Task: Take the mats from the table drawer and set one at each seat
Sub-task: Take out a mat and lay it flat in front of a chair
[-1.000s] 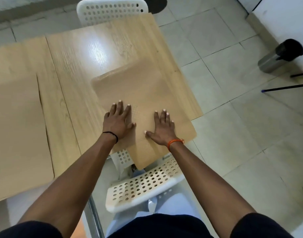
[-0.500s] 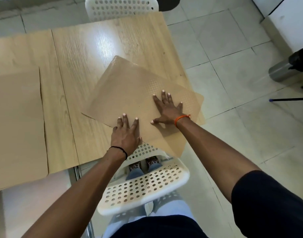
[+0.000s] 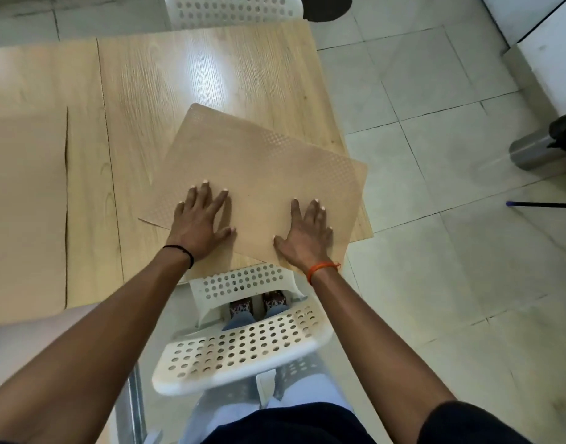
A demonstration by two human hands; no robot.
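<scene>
A tan textured mat (image 3: 262,165) lies skewed on the near right corner of the wooden table (image 3: 195,75), its right and near corners hanging past the table edge. My left hand (image 3: 201,222) presses flat on the mat's near left part, fingers spread. My right hand (image 3: 305,235) presses flat on its near right part, fingers straight. Another tan mat (image 3: 22,203) lies flat at the left side of the table.
A white perforated chair (image 3: 243,347) stands tucked at the near table edge between me and the mat. A second white chair (image 3: 233,9) stands at the far edge. A steel bottle (image 3: 544,145) and a thin dark rod (image 3: 541,205) lie on the tiled floor to the right.
The mat has been turned under my palms and now lies at a different angle. My left hand moved up onto it and my right hand moved back toward the near edge.
</scene>
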